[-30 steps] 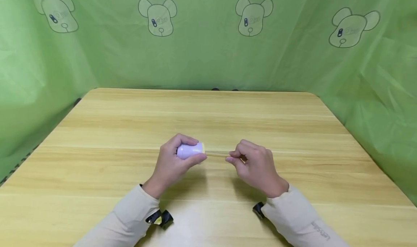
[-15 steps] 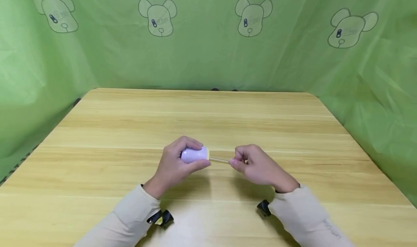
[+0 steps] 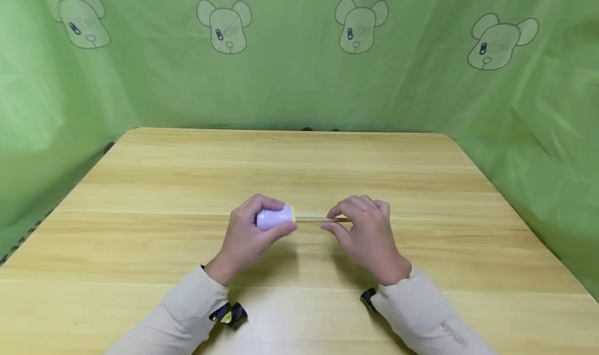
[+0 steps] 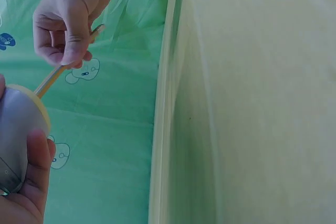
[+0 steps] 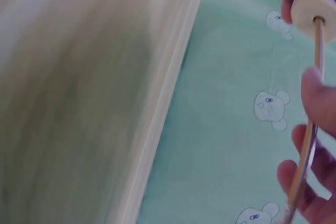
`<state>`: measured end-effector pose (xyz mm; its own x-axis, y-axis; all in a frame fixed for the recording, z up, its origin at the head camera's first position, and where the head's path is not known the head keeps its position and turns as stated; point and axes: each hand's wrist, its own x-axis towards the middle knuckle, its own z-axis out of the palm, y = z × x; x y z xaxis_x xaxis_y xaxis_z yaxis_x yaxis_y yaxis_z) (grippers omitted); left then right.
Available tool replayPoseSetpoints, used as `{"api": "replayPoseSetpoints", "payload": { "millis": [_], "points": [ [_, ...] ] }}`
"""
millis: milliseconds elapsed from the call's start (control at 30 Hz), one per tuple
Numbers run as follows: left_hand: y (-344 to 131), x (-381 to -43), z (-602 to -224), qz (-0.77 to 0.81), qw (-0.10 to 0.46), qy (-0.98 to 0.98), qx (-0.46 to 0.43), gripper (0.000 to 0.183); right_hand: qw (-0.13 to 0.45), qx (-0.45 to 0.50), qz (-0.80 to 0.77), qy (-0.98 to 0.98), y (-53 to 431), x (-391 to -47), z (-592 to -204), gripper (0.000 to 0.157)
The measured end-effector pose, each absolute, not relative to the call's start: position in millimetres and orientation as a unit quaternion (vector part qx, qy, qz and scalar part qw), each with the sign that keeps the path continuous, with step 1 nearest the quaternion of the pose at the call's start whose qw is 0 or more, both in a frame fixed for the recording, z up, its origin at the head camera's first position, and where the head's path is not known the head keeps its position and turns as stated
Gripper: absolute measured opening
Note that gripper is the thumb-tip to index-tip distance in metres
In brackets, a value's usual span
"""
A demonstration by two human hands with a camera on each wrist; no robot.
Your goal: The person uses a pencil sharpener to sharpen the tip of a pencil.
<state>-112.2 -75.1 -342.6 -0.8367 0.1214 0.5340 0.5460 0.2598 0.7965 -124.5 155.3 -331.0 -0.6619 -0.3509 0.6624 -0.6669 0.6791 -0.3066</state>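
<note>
My left hand (image 3: pixel 245 240) grips a lavender, barrel-shaped pencil sharpener (image 3: pixel 275 219), thumb along its near side and fingers over the far side. Its cream end (image 5: pixel 304 14) faces right and has a round hole in the middle. A slim wood-coloured pencil (image 3: pixel 309 220) runs from that hole toward my right hand (image 3: pixel 369 235), which pinches it between thumb and fingers. In the right wrist view the pencil's free end (image 5: pixel 289 211) extends past the fingers. The end inside the sharpener is hidden. Both hands are raised over the table.
A wood-grain table (image 3: pixel 299 162) spreads out beneath the hands. Green cloth (image 3: pixel 290 90) printed with bear-like heads hangs behind and along both sides. Black devices (image 3: pixel 231 314) are strapped at both wrists, over beige sleeves.
My right hand swung right and turned, then came back left, and more of the pencil now shows past its fingers. The left hand with the sharpener shifted slightly right and back.
</note>
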Motion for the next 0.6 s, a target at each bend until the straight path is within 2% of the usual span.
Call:
{"api": "replayPoseSetpoints", "payload": {
  "millis": [367,600],
  "points": [
    [-75.8,-110.3,-338.9,-0.601,0.16,-0.761,-0.184,0.03,0.359,0.296,0.272,-0.842,150.4,-122.8,-333.0,0.033],
    [-77.5,-109.0,-336.1,-0.613,0.144,-0.755,-0.185,0.029,0.405,0.323,0.244,-0.82,152.0,-124.4,-333.4,0.03]
  ]
}}
